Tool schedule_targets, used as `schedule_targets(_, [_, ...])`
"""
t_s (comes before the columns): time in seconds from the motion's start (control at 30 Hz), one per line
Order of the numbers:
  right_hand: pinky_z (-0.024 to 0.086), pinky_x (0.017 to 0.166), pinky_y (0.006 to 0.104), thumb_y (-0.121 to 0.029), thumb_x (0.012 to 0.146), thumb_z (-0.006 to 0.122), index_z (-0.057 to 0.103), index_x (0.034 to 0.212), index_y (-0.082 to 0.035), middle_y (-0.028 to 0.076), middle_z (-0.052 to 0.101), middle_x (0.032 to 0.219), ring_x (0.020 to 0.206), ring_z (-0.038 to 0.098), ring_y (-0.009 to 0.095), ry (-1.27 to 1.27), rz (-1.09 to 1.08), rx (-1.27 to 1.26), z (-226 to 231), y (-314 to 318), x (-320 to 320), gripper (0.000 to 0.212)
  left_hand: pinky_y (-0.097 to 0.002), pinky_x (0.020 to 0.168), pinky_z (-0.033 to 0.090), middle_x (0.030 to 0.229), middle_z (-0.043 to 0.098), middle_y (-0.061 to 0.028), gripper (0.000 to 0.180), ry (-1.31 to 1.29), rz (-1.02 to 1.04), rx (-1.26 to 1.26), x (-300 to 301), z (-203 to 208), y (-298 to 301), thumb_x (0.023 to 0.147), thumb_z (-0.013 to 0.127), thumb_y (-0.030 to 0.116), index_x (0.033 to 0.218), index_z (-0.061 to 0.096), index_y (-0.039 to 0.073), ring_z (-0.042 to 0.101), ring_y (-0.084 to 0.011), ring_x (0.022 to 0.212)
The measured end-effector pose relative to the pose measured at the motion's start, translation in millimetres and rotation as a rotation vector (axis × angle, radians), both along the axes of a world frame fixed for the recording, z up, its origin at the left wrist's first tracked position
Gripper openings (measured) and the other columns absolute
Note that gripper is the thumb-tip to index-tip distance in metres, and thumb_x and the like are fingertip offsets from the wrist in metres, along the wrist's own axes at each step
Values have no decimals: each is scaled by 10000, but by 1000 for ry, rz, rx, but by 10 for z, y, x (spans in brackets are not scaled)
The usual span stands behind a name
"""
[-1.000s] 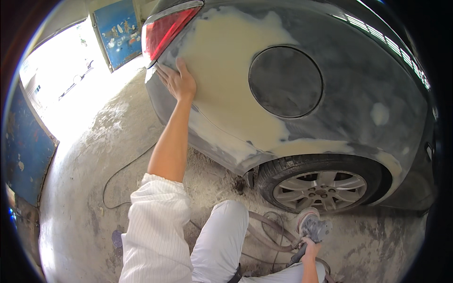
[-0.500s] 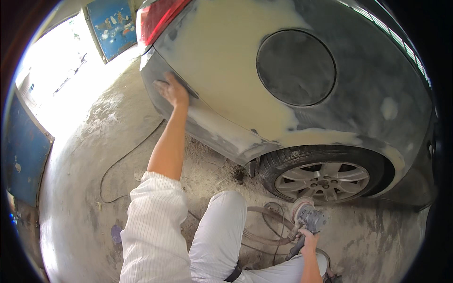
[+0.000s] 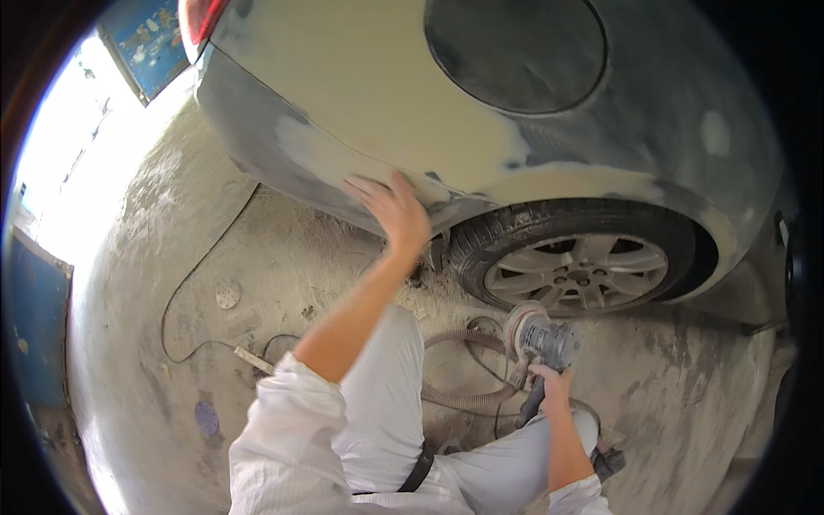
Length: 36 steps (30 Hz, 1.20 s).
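Note:
My left hand (image 3: 393, 210) lies against the lower bumper edge of the car, just left of the rear wheel, with its fingers stretched out and nothing in them. The car's rear side panel (image 3: 343, 94) carries a broad patch of cream filler between dull grey sanded areas. Low on the right, my right hand (image 3: 554, 386) grips the handle of an orbital sander (image 3: 542, 337), its round pad tilted toward the tyre. A ribbed hose (image 3: 463, 396) curls on the floor beside the sander.
The rear wheel (image 3: 584, 266) stands right in front of the sander. A cable (image 3: 190, 283) snakes over the dusty concrete to a power strip (image 3: 254, 360). Round sanding discs (image 3: 207, 419) lie at left. Blue doors (image 3: 41, 318) flank a bright opening.
My left hand has slid right and down along the bumper, from near the tail light toward the wheel. The view has shifted. My right hand still holds the sander.

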State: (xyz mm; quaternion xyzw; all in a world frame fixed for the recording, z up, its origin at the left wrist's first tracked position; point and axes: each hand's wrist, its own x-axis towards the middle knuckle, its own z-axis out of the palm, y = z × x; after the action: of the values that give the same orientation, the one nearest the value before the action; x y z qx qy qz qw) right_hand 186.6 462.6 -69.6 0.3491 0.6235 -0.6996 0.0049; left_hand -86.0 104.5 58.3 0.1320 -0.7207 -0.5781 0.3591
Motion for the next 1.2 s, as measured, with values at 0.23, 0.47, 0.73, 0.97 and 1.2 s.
schedule_targets(0.23, [542,575,402,7,815,830,723,1019,23,110,742,837,633,701,252,29,-81,9,60,3,110,231,-561,1402,-52,1829,-164,-358,1122,92,224,92,-526,292,-468,1150,268,737,1723,-108,-151,-132,-488,1717])
schedule_targets(0.47, [553,591,398,23,820,809,748,1039,15,112,761,855,652,712,256,-13,-15,40,43,-163,6,228,-660,1370,18,1778,-22,-492,1032,284,-74,-388,244,-557,626,1122,518,465,1686,22,-243,-26,-635,1680])
schedule_targets(0.73, [543,631,367,42,833,817,735,1026,19,97,768,903,700,715,217,155,107,-24,67,-236,100,212,-553,1407,-35,1840,-161,-335,1058,55,159,202,-517,496,-864,1181,248,664,1703,-97,-189,-123,-466,1725])
schedule_targets(0.97, [553,653,325,83,817,808,737,1009,20,74,770,905,737,715,172,288,142,-109,77,-380,61,214,-623,1383,1,1785,-48,-478,1062,288,103,-329,156,-178,956,1165,428,574,1684,-6,-245,-54,-577,1703])
schedule_targets(1.2, [533,627,323,55,828,788,736,969,26,74,755,854,703,699,167,344,186,-216,208,-661,-166,153,-610,1387,19,1785,-48,-479,1044,201,-170,-571,646,-226,861,1174,390,574,1681,1,-252,-47,-593,1698])
